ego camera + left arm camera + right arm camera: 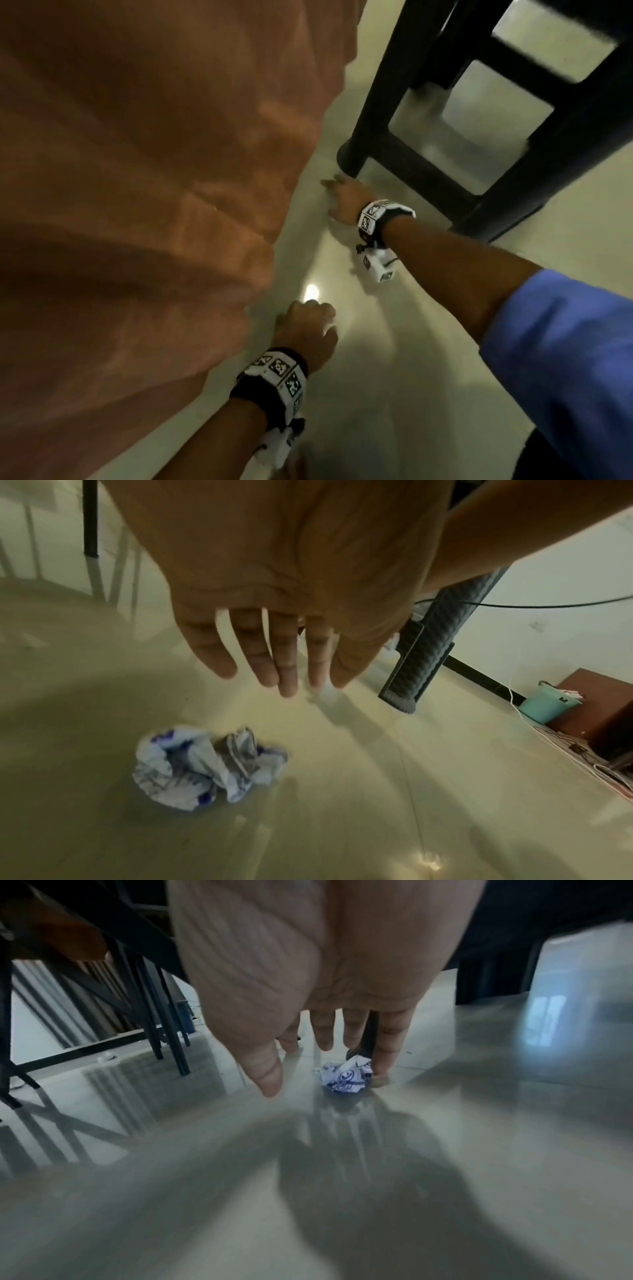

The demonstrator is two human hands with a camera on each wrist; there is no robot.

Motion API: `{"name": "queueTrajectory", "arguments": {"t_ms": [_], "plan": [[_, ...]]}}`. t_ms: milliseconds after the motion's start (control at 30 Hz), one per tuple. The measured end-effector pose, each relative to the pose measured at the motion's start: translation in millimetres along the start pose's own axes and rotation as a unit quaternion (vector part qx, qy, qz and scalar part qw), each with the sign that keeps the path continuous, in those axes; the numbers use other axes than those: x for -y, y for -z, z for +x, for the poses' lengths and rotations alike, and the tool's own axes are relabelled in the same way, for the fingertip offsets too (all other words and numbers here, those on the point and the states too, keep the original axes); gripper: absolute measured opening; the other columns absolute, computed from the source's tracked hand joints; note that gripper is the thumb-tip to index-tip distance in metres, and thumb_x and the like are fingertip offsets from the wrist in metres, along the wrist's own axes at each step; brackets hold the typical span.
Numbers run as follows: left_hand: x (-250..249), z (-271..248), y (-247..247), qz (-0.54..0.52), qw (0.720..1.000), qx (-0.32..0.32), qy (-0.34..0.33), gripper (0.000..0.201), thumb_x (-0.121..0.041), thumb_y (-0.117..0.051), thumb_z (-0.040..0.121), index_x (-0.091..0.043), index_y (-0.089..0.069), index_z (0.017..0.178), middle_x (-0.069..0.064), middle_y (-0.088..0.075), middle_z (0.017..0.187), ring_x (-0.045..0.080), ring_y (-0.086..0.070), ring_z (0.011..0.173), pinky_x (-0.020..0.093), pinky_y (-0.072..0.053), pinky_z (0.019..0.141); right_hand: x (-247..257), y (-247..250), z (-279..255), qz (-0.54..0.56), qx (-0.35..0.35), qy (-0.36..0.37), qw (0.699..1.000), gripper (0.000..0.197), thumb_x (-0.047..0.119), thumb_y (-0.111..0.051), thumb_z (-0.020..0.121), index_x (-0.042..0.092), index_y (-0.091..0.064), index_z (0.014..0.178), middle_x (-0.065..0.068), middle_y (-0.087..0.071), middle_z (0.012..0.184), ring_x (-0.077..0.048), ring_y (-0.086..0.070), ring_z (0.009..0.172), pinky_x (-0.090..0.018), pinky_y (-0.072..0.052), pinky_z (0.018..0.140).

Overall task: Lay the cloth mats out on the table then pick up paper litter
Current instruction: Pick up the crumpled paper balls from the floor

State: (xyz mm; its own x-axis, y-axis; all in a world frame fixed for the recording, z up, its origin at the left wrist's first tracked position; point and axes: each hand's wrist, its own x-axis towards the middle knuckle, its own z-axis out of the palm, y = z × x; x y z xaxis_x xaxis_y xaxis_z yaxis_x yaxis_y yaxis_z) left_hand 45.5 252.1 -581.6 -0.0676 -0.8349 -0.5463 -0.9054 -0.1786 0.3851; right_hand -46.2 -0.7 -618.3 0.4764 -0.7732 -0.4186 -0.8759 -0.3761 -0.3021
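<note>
Reaching low over the glossy floor (pixel 377 791), the left hand (pixel 274 601) hovers with straight, slightly spread fingers (pixel 255 658), holding nothing, above a crumpled paper ball (pixel 205 767) printed in blue. Farther out, beside the dark stool leg (pixel 368 102), the right hand (pixel 346 200) spreads its fingers (pixel 388 1047) around a second paper wad (pixel 346 1079), empty too. Both wads look light, soft and springy; on this slick floor they would likely skid, so pinching across the crumpled bulk seems best.

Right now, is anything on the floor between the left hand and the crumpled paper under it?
No. In the left wrist view, only bare shiny floor lies between the left hand and the crumpled paper.
</note>
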Motion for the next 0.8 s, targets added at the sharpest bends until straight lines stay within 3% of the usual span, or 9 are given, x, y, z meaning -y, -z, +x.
{"name": "queueTrajectory", "arguments": {"t_ms": [67, 133, 233, 300, 367, 500, 567, 633, 800], "plan": [[3, 5, -25, 0.043, 0.996, -0.079, 0.018, 0.035, -0.043, -0.053, 0.083, -0.035, -0.055, 0.117, -0.009, -0.054, 0.123, 0.019, -0.046, 0.121, 0.042, -0.039, 0.097, -12, -19, 22, -0.033, -0.015, -0.006, 0.999, 0.071, 0.03, -0.064, 0.082, 0.022, -0.035, 0.146, -0.012, -0.031, 0.152, -0.039, -0.034, 0.137, -0.05, -0.037, 0.109], [8, 6, -46, 0.073, 0.986, -0.135, 0.058, 0.053, -0.047, -0.061, 0.073, -0.038, -0.052, 0.124, -0.001, -0.049, 0.137, 0.027, -0.044, 0.129, 0.054, -0.04, 0.095, -20, -33, 20, -0.034, -0.053, -0.025, 0.998, 0.056, 0.031, -0.059, 0.079, 0.021, -0.045, 0.132, -0.012, -0.042, 0.14, -0.041, -0.046, 0.122, -0.049, -0.046, 0.095], [19, 1, -73, 0.059, 0.987, -0.086, 0.123, 0.062, -0.045, -0.051, 0.084, -0.046, -0.026, 0.141, 0.003, -0.015, 0.156, 0.034, -0.019, 0.142, 0.06, -0.034, 0.097, -22, -55, -27, -0.004, -0.129, -0.036, 0.991, 0.034, 0.012, -0.054, 0.08, 0.017, -0.055, 0.114, -0.011, -0.057, 0.11, -0.036, -0.057, 0.093, -0.04, -0.05, 0.071], [24, -11, -85, 0.047, 0.989, -0.057, 0.126, 0.052, -0.029, -0.054, 0.084, -0.043, -0.038, 0.132, 0.007, -0.03, 0.148, 0.035, -0.029, 0.134, 0.054, -0.043, 0.089, -17, -76, -82, 0.012, -0.124, -0.026, 0.992, 0.027, 0.007, -0.051, 0.081, 0.021, -0.057, 0.103, -0.005, -0.06, 0.1, -0.031, -0.058, 0.085, -0.036, -0.05, 0.066], [20, -24, -90, 0.047, 0.994, -0.038, 0.087, 0.036, -0.017, -0.059, 0.071, -0.033, -0.054, 0.102, 0.008, -0.057, 0.116, 0.037, -0.052, 0.106, 0.045, -0.051, 0.068, -19, -94, -143, 0.058, -0.039, -0.043, 0.997, 0.019, 0.012, -0.05, 0.082, 0.025, -0.055, 0.096, 0.0, -0.062, 0.096, -0.028, -0.058, 0.084, -0.034, -0.049, 0.069], [-5, -55, -88, -0.07, 0.994, -0.039, 0.073, 0.023, -0.028, -0.042, 0.069, -0.015, -0.052, 0.085, 0.013, -0.059, 0.076, 0.038, -0.058, 0.063, 0.037, -0.048, 0.058, -27, -103, -251, 0.187, 0.119, -0.152, 0.963, 0.029, 0.024, -0.06, 0.08, 0.026, -0.052, 0.108, -0.002, -0.062, 0.1, -0.031, -0.062, 0.097, -0.028, -0.039, 0.071], [-39, -86, -49, -0.179, 0.975, -0.076, 0.11, 0.02, -0.034, -0.049, 0.081, -0.015, -0.046, 0.074, 0.01, -0.056, 0.067, 0.038, -0.054, 0.063, 0.034, -0.041, 0.058, -21, -89, -296, 0.211, 0.127, -0.189, 0.95, 0.047, 0.026, -0.062, 0.083, 0.027, -0.051, 0.128, -0.007, -0.065, 0.116, -0.032, -0.061, 0.108, -0.032, -0.045, 0.081], [-68, -116, -12, -0.249, 0.95, -0.042, 0.185, 0.03, -0.04, -0.057, 0.085, -0.016, -0.043, 0.074, 0.005, -0.054, 0.068, 0.034, -0.05, 0.068, 0.03, -0.037, 0.06, -9, -68, -329, 0.21, 0.115, -0.205, 0.949, 0.052, 0.026, -0.064, 0.083, 0.026, -0.053, 0.134, -0.006, -0.063, 0.128, -0.029, -0.058, 0.117, -0.032, -0.045, 0.093], [-130, -220, 72, -0.292, 0.937, 0.021, 0.191, 0.021, -0.031, -0.06, 0.083, -0.018, -0.044, 0.077, 0.002, -0.058, 0.075, 0.029, -0.055, 0.072, 0.03, -0.039, 0.061, 49, 22, -398, 0.246, 0.09, -0.205, 0.943, 0.034, 0.021, -0.071, 0.077, 0.022, -0.069, 0.111, -0.005, -0.065, 0.115, -0.025, -0.063, 0.103, -0.03, -0.049, 0.088]]}}
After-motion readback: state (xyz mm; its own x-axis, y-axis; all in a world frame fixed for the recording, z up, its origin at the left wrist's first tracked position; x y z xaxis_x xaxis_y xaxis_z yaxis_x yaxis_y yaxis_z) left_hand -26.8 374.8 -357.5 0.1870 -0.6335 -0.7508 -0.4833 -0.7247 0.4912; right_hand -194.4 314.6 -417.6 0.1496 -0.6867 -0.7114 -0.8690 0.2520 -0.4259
